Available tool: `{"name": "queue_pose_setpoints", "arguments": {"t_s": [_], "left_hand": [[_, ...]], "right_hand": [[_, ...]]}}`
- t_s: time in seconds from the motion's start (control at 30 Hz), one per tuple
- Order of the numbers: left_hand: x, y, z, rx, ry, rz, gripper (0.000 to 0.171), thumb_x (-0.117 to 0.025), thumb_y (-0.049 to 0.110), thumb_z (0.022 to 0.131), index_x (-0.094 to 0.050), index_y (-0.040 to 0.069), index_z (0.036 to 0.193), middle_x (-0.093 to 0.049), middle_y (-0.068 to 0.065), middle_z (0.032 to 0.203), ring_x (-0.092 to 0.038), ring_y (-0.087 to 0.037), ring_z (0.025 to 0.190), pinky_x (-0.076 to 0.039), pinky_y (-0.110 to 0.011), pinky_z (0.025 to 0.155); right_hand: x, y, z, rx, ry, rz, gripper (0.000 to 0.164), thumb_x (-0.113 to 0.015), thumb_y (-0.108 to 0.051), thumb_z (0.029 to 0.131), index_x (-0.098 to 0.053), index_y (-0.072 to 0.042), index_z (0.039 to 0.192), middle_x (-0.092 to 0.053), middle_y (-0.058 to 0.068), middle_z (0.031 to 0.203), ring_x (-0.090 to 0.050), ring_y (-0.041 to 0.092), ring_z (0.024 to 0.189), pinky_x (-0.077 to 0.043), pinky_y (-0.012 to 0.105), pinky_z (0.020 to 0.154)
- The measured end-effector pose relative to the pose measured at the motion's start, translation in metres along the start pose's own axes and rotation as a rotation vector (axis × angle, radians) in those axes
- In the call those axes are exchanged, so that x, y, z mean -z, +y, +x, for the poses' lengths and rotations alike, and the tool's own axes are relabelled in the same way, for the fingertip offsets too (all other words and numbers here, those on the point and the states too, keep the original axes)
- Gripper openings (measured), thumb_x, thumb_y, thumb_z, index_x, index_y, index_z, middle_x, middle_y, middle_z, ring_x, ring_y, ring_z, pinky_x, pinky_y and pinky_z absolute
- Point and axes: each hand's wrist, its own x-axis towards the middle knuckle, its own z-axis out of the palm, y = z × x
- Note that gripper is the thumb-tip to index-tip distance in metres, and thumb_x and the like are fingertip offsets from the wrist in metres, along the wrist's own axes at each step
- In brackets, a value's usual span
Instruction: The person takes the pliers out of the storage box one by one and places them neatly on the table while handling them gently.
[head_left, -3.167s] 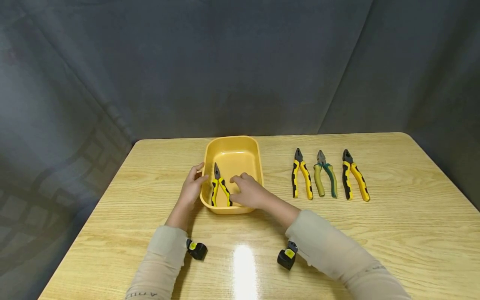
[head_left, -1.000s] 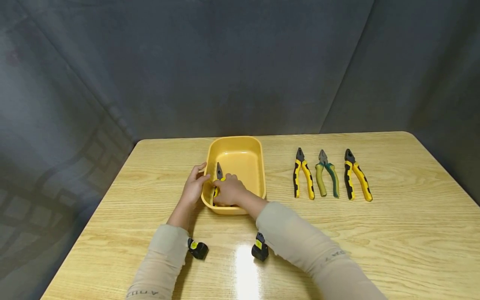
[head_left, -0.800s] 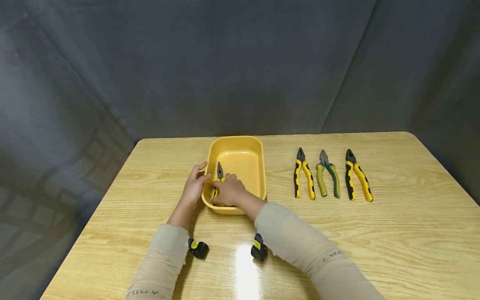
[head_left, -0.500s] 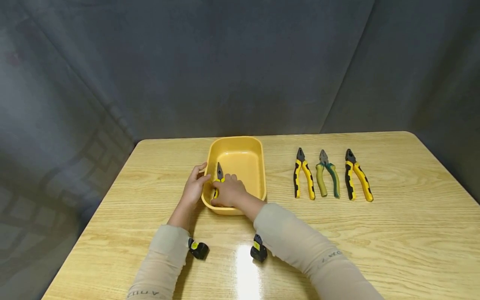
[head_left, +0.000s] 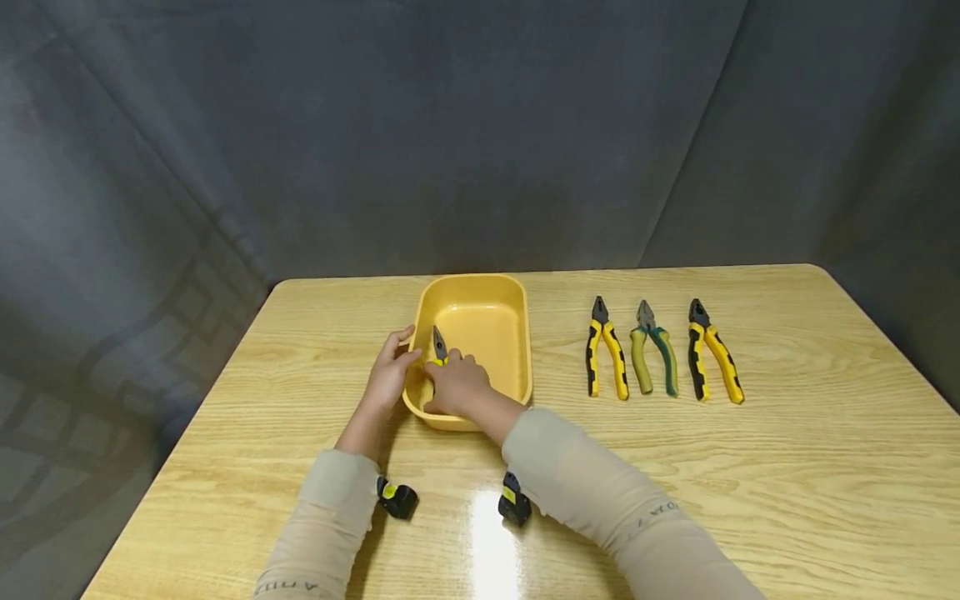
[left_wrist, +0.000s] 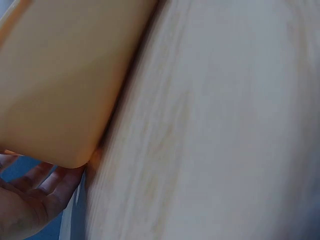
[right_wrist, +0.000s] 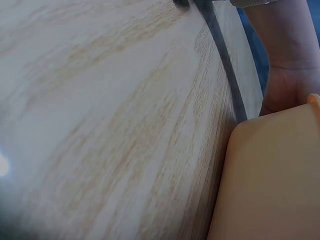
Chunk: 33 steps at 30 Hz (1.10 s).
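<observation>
A yellow plastic tub (head_left: pixel 517 333) stands at the table's middle, its outer wall close up in both wrist views. At its left side my left hand (head_left: pixel 387 375) holds the wall, thumb at the rim and fingers outside. Inside the tub my right hand (head_left: pixel 459 385) grips long-nose pliers (head_left: pixel 439 342) by the yellow-and-black handles. Their dark nose points to the tub's far end, and the hand covers most of the handles. In the right wrist view the tub's wall hides the fingers of my right hand (right_wrist: pixel 290 90).
Right of the tub, three pliers lie in a row on the wooden table (head_left: pixel 810 467): yellow-and-black pliers (head_left: pixel 606 350), green-handled pliers (head_left: pixel 652 350) and another yellow-and-black pair (head_left: pixel 712 350). A dark curtain (head_left: pixel 480 150) hangs behind the table.
Over the last few seconds my right hand has moved left inside the tub and closed round the pliers' handles. Their nose has tilted slightly. My left hand has stayed at the tub's side.
</observation>
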Motion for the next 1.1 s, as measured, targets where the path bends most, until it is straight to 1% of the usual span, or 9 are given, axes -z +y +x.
{"name": "queue_pose_setpoints", "arguments": {"t_s": [0.13,0.3,0.37,0.43,0.5,0.57,0.67,0.87,1.1], "left_hand": [[0.000,0.000,0.000,0.003,0.006,0.013,0.044,-0.042,0.011,0.089,-0.033,0.012,0.131,-0.042,-0.022,0.118,-0.043,-0.032,0.105,-0.040,-0.041,0.084],[0.000,0.000,0.000,0.013,-0.003,0.019,0.044,-0.041,0.012,0.089,-0.032,0.013,0.132,-0.042,-0.021,0.118,-0.043,-0.032,0.104,-0.039,-0.041,0.084],[0.000,0.000,0.000,0.015,-0.006,0.022,0.044,-0.041,0.013,0.089,-0.031,0.014,0.132,-0.041,-0.021,0.118,-0.043,-0.032,0.105,-0.038,-0.041,0.085],[0.000,0.000,-0.001,0.016,-0.012,0.025,0.044,-0.040,0.012,0.089,-0.031,0.014,0.132,-0.041,-0.021,0.119,-0.043,-0.032,0.104,-0.038,-0.041,0.085],[0.000,0.000,-0.001,0.016,-0.004,0.034,0.044,-0.040,0.012,0.090,-0.031,0.014,0.132,-0.042,-0.021,0.118,-0.043,-0.032,0.104,-0.039,-0.042,0.084],[0.000,0.001,-0.002,0.012,0.000,0.050,0.043,-0.040,0.012,0.090,-0.032,0.015,0.132,-0.042,-0.021,0.117,-0.044,-0.033,0.103,-0.040,-0.042,0.083],[0.000,0.002,-0.001,-0.004,0.010,0.079,0.042,-0.040,0.011,0.090,-0.033,0.014,0.131,-0.043,-0.021,0.115,-0.044,-0.032,0.102,-0.040,-0.042,0.082],[-0.001,0.003,-0.001,-0.014,0.012,0.089,0.042,-0.039,0.009,0.090,-0.032,0.011,0.131,-0.045,-0.023,0.113,-0.046,-0.033,0.100,-0.042,-0.041,0.081],[-0.002,0.005,-0.003,-0.024,0.030,0.112,0.042,-0.039,0.010,0.089,-0.033,0.010,0.131,-0.045,-0.024,0.113,-0.046,-0.034,0.100,-0.042,-0.041,0.080]], "right_hand": [[0.000,0.000,0.000,-0.015,-0.026,-0.012,0.065,-0.060,-0.052,0.072,-0.038,-0.029,0.130,-0.040,0.012,0.110,-0.049,0.024,0.080,-0.041,0.032,0.056],[0.003,0.003,-0.002,0.011,-0.037,0.009,0.064,-0.062,-0.049,0.072,-0.040,-0.028,0.129,-0.041,0.013,0.109,-0.050,0.022,0.075,-0.041,0.031,0.053],[0.005,0.006,-0.003,0.026,-0.029,0.035,0.058,-0.063,-0.048,0.071,-0.047,-0.024,0.122,-0.043,0.012,0.105,-0.050,0.021,0.072,-0.041,0.031,0.050],[0.006,0.010,-0.004,0.034,-0.020,0.085,0.047,-0.065,-0.045,0.070,-0.053,-0.021,0.109,-0.045,0.009,0.098,-0.050,0.020,0.068,-0.040,0.031,0.049],[0.008,0.014,-0.005,0.034,-0.010,0.140,0.037,-0.066,-0.042,0.068,-0.054,-0.020,0.096,-0.045,0.007,0.090,-0.048,0.019,0.065,-0.040,0.031,0.047],[0.009,0.017,-0.005,0.033,0.000,0.189,0.034,-0.067,-0.041,0.067,-0.052,-0.020,0.089,-0.044,0.006,0.085,-0.047,0.018,0.064,-0.039,0.030,0.047],[0.010,0.021,-0.006,0.030,0.020,0.235,0.036,-0.067,-0.041,0.066,-0.052,-0.019,0.091,-0.044,0.006,0.085,-0.046,0.017,0.065,-0.039,0.029,0.047],[0.014,0.025,-0.010,0.020,0.079,0.302,0.045,-0.067,-0.040,0.067,-0.052,-0.018,0.103,-0.044,0.012,0.097,-0.047,0.018,0.060,-0.039,0.028,0.047],[0.020,0.031,-0.014,-0.007,0.125,0.331,0.049,-0.066,-0.040,0.066,-0.051,-0.019,0.107,-0.043,0.015,0.102,-0.046,0.017,0.052,-0.038,0.027,0.043]]}}
